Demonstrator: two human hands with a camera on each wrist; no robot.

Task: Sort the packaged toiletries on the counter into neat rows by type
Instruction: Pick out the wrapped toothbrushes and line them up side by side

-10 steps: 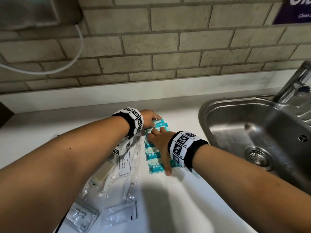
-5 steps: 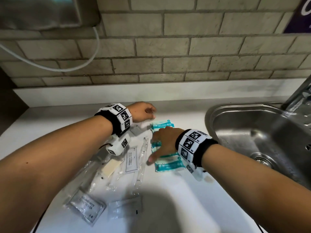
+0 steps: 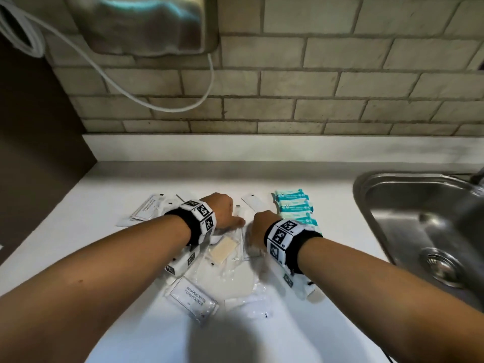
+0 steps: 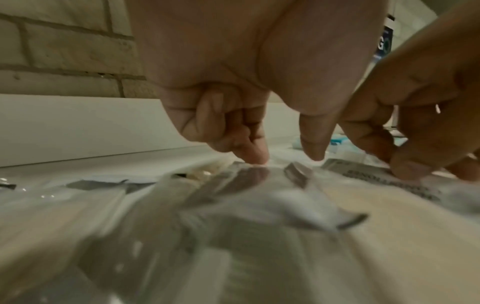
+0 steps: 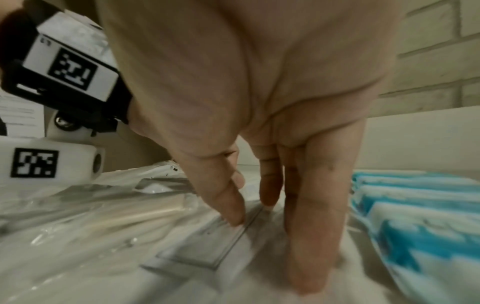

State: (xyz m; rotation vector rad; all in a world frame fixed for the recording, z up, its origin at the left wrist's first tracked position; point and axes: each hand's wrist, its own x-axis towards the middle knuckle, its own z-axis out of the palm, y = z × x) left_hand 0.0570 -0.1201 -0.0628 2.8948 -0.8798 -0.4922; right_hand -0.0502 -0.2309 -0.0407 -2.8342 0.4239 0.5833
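Several teal soap packets (image 3: 293, 209) (image 5: 415, 205) lie in a row beside the sink. Left of them is a loose heap of clear packets (image 3: 230, 260), one with a beige bar (image 3: 222, 249) inside. My left hand (image 3: 227, 213) (image 4: 285, 158) is down on this heap, its outer fingers curled, thumb and forefinger tips pinching a fold of clear wrap (image 4: 296, 171). My right hand (image 3: 258, 226) (image 5: 270, 236) presses straight fingers on a labelled flat sachet (image 3: 247, 244) (image 5: 207, 240), the thumb on top. A "shampoo with conditioner" sachet (image 3: 192, 297) lies nearer me.
A steel sink (image 3: 392, 195) is sunk into the white counter (image 3: 78, 231) at the right. More sachets (image 3: 146, 210) sit at the back left. A metal hand dryer (image 3: 146, 22) with a white cable (image 3: 170, 106) hangs on the brick wall; a dark panel (image 3: 39, 127) bounds the left.
My right hand has left the teal soap row and moved left onto the clear heap. My left hand came down beside it. The view has tilted up and to the left.
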